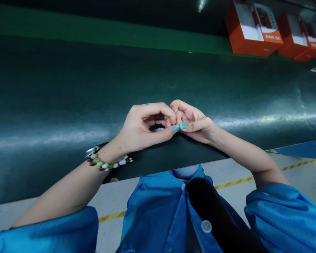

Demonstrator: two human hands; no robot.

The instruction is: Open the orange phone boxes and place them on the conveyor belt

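My left hand (142, 128) and my right hand (196, 121) meet at the fingertips above the dark green worktop (81, 88), near its front edge. On the left, thumb and forefinger come together in a pinch, the other fingers curled behind. The right thumb presses toward its curled fingers, right beside the left thumb tip. Both thumbnails are painted turquoise. Whatever lies between the fingertips, if anything, is hidden. A bead bracelet (102, 164) and a watch (93, 150) sit on my left wrist.
Orange and white boxes (246, 44), one marked "WAVE 10C", stand at the back right. A green strip (94, 31) runs along the back of the worktop. Below its front edge is a pale floor (113, 196) with a yellow line (237, 182).
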